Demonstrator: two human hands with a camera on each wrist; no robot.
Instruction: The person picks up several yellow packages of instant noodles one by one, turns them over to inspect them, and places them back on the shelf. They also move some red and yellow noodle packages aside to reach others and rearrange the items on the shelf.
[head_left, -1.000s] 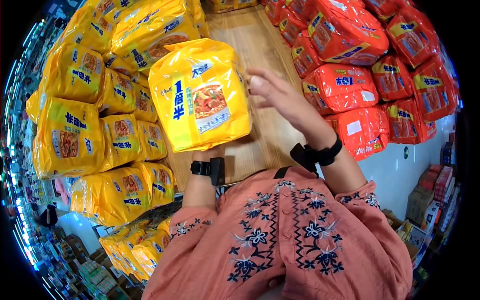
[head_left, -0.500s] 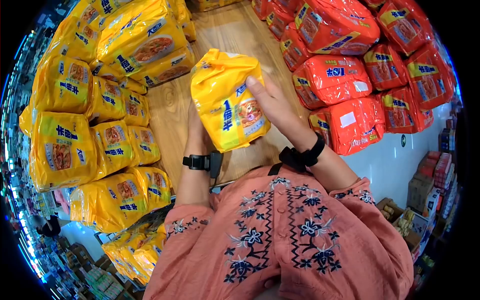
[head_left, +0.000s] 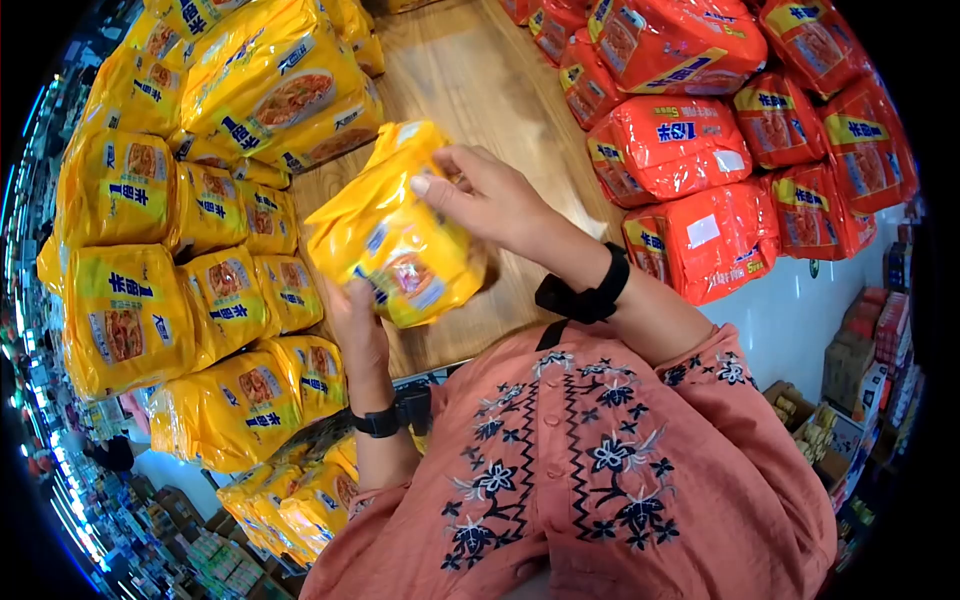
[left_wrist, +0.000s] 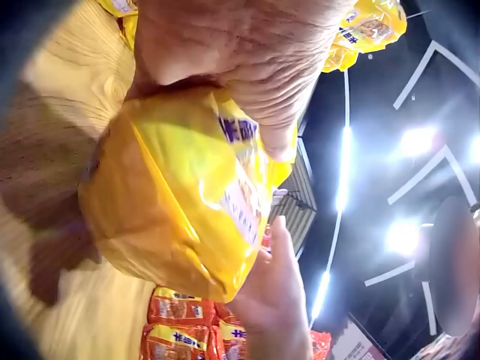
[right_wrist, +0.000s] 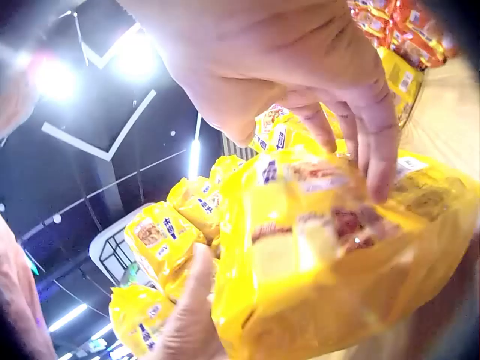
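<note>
A yellow multipack of instant noodles (head_left: 400, 240) is held tilted over the wooden table, between both hands. My left hand (head_left: 358, 330) grips its near left corner, thumb on the printed face and the other fingers hidden beneath. At the far right side, my right hand (head_left: 490, 195) holds the pack with the thumb on top. In the right wrist view the fingers of the right hand (right_wrist: 292, 67) curl over the wrapper. The left wrist view has the left hand (left_wrist: 232, 45) close against the crinkled yellow noodle pack (left_wrist: 172, 195).
Stacked yellow noodle packs (head_left: 130, 320) line the left side of the wooden table (head_left: 450, 70). Red noodle packs (head_left: 675, 150) are piled along the right. More yellow packs (head_left: 300, 500) sit lower, beside the person's left arm. Cartons (head_left: 850, 365) stand on the floor at right.
The right hand came in from apart and took hold of the pack. Since then the pack has moved left and tipped over, and the left hand has shifted to its near left corner.
</note>
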